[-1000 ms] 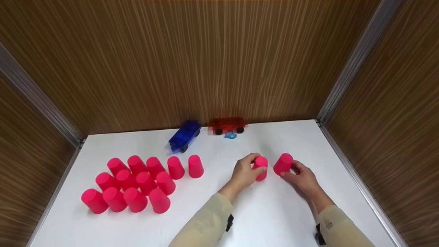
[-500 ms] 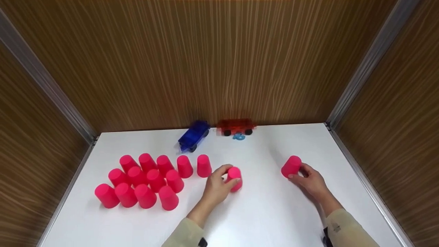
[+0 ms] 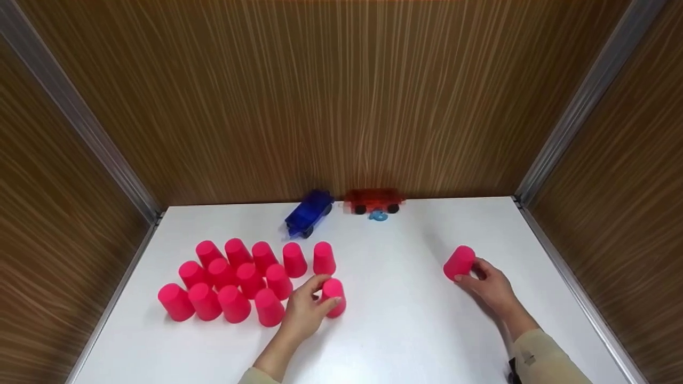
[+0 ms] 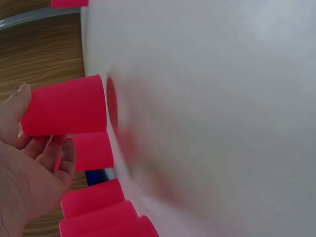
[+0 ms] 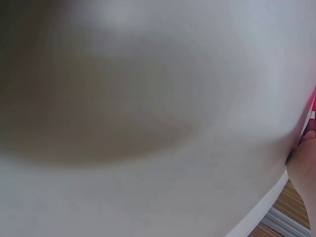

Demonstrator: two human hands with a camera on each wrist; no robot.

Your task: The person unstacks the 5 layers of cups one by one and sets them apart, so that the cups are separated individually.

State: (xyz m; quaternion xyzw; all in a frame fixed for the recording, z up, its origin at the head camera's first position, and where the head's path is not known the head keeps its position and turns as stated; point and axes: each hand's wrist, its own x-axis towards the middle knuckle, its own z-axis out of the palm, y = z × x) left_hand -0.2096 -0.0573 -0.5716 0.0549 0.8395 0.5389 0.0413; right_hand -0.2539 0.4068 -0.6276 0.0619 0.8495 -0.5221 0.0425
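My left hand pinches an upside-down pink cup between thumb and fingers, just right of the rows of cups. In the left wrist view the same cup has its rim close over the white surface, with its reflection beside it. Another pink cup, also upside down, is gripped by my right hand on the right half of the table. Only the edge of that hand and a sliver of pink show in the right wrist view. Behind the left hand's cup stands the end cup of the back row.
Several inverted pink cups stand in three staggered rows on the left, among them a front-row cup next to my left hand. A blue toy car, a red toy car and a small light-blue piece lie along the wood-grain back wall.
My left hand has carried its cup leftward and nearer, away from the right-hand cup to beside the rows. The right hand keeps its cup; the head view has shifted slightly.
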